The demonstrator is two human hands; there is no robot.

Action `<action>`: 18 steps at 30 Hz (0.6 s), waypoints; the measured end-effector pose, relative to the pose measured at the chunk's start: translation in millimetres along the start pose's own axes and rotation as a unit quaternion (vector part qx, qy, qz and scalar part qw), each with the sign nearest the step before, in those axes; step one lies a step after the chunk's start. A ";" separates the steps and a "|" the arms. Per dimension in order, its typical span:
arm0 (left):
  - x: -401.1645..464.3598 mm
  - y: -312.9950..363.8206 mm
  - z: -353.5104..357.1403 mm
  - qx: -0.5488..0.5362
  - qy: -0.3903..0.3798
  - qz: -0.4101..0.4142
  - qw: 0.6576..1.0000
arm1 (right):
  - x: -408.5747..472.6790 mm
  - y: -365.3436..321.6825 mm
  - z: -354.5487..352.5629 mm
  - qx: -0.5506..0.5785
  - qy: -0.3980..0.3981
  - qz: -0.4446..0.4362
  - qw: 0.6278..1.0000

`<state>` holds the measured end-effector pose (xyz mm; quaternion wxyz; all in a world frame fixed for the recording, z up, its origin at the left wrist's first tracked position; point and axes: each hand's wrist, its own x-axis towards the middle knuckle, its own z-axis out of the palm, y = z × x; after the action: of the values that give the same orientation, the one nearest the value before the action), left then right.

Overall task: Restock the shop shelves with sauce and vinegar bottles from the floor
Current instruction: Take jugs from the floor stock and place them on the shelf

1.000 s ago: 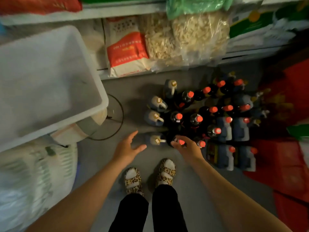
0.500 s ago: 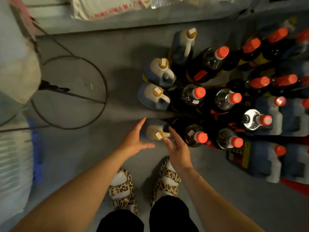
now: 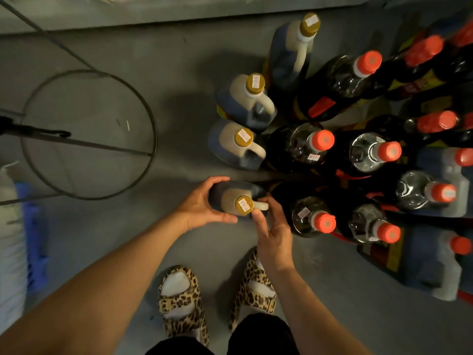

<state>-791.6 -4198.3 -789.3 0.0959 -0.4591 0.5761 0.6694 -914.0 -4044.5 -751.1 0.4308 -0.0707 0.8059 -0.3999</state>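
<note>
Now both hands [image 3: 202, 206] [image 3: 275, 233] round one smooth, gold-capped plastic jug [image 3: 234, 198], handle included.

both bare forearms reach forward and down from the bottom corners, converging toward the middle. the left hand [image 3: 202, 206] is cupped, thumb low and fingers arched over the top, wrapped around the side of the gold-capped, dark plastic jug with a pale handle [image 3: 236, 201]. the right hand [image 3: 275, 226] is turned back-up, its fingers curled at that jug's handle, thumb pointing up beside the cap.
</note>
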 end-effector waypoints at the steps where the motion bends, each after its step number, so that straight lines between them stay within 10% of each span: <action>1: 1.2 3.9 -3.2 0.001 -0.007 -0.006 1.000 | 1.1 -3.1 1.1 -0.007 0.001 0.000 1.000; 18: -189.4 144.7 -27.7 -0.054 0.078 -0.189 0.977 | -97.8 -194.4 -49.2 -0.137 -0.057 0.031 0.988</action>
<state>-766.6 -4192.2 -550.7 0.1506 -0.6153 0.4478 0.6310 -935.2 -4101.2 -536.4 0.4746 -0.1274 0.8289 -0.2673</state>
